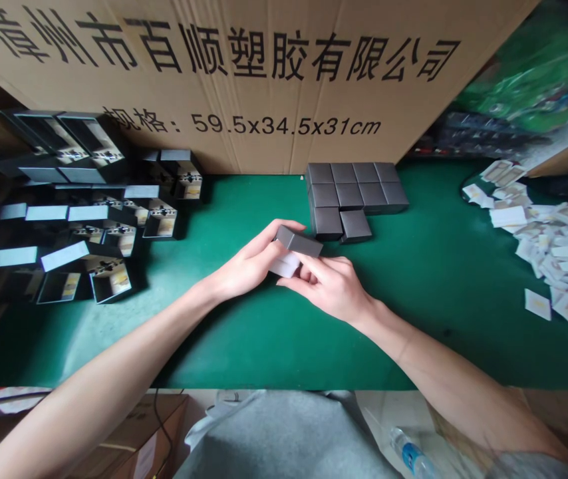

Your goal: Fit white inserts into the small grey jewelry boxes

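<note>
A small dark grey hinged box [300,241] is held between both hands above the green table [264,339]. My left hand [251,263] wraps round its left side, thumb and fingers closed on it. From the right, my right hand [334,283] grips the same box, with fingers at its front. A white piece [286,265] shows at the underside between the hands; whether it is the box's inside or a separate insert, I cannot tell. Just beyond my right hand stands a block of closed dark grey boxes [356,189] in rows, touching one another.
Many open black boxes [109,279] are stacked at the left. At the right lies a heap of small white inserts [563,246]. A large printed cardboard carton [244,86] stands along the back. Below the table edge are a plastic bottle [411,456] and another carton [149,432].
</note>
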{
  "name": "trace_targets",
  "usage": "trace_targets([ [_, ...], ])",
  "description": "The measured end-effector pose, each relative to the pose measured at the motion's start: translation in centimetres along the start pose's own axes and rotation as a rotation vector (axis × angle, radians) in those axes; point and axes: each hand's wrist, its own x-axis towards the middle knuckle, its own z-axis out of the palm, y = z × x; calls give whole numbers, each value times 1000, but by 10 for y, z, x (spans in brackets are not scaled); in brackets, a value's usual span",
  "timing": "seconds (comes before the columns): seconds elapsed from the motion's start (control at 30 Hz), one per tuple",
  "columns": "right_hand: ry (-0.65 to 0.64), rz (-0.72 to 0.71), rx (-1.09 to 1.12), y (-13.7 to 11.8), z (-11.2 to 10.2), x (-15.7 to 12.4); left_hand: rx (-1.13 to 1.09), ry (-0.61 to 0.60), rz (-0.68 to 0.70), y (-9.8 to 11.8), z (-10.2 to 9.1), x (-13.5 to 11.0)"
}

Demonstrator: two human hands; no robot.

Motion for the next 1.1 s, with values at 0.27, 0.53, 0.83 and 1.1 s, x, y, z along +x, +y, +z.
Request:
trace_targets([
  [0.27,24,-49,-17,-2,2,0,0,1,-36,-1,0,1],
  [0.53,60,-66,-47,-3,3,0,-39,31,-40,-5,0,4],
  [0.83,139,-20,-51,-4,1,0,-286,150,-88,-5,7,8],
  [1.1,181,-22,-9,-7,1,3,-201,127,-103,-2,6,5],
])
